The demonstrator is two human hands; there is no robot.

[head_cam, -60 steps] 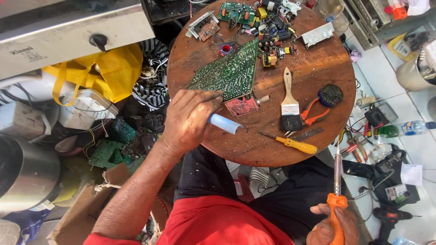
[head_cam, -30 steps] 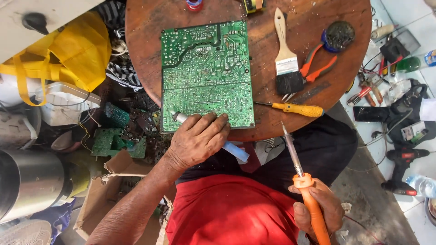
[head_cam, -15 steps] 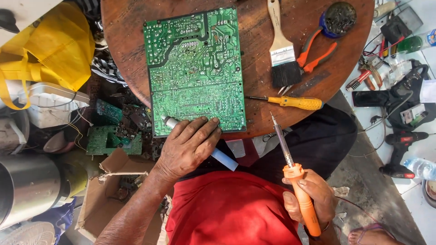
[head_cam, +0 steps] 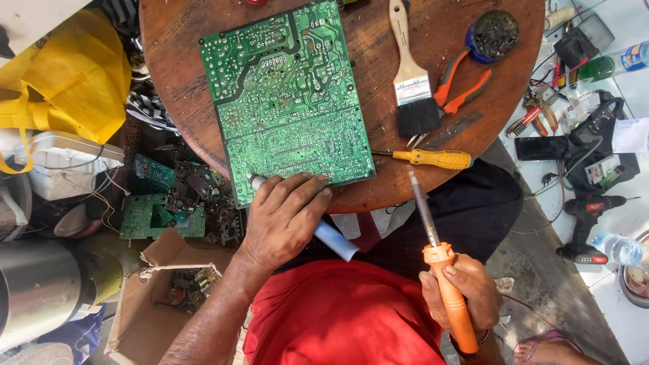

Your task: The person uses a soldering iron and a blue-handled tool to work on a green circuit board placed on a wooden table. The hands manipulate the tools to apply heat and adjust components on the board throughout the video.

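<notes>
I had the green circuit board [head_cam: 287, 101] lying solder-side up at the frame's upper centre on the round wooden table [head_cam: 514, 101], my left hand [head_cam: 284, 220] closed round a blue-and-white desoldering pump [head_cam: 331, 238] at its lower edge, my right hand [head_cam: 460, 294] gripping the orange soldering iron [head_cam: 443, 270] off the board — nothing visibly worked yet.

Round wooden table [head_cam: 189, 61] over a cluttered, sunlit tiled floor [head_cam: 541, 223].

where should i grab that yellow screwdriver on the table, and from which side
Probably by the yellow handle: the yellow screwdriver lies flat across the round wooden table near its front edge, handle to the right and thin shaft pointing left toward the green circuit board. Come from above on the right, fingers across the handle; the paintbrush and pliers crowd its far side.
</notes>
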